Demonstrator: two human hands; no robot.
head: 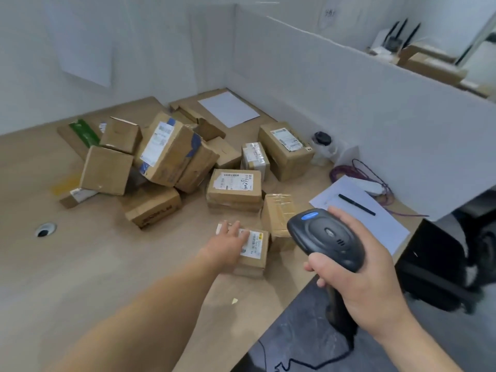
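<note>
- Fingers (pixel 236 230) of the left hand (pixel 226 244) lie straight and slightly spread, resting flat on top of the small labelled box (pixel 255 253) without gripping it. Those of the right hand (pixel 359 280) are curled tight round the handle of the black barcode scanner (pixel 326 237).
- Counter (pixel 107 264): pale wood, with white partitions along its far and right sides.
- Heap of cardboard boxes (pixel 166 154): piled toward the back of the counter, several tilted against one another, many with white shipping labels.
- White sheet of paper (pixel 386 229): lies flat at the counter's right edge, just behind the right hand.
- Small labelled box: sits near the counter's front edge, label up, just beside a taped box (pixel 279 213).
- Black barcode scanner: held up over the counter's near edge, to the right of the small labelled box, with a blue button on its head.
- Black pen (pixel 357 204): lies on the sheet.
</note>
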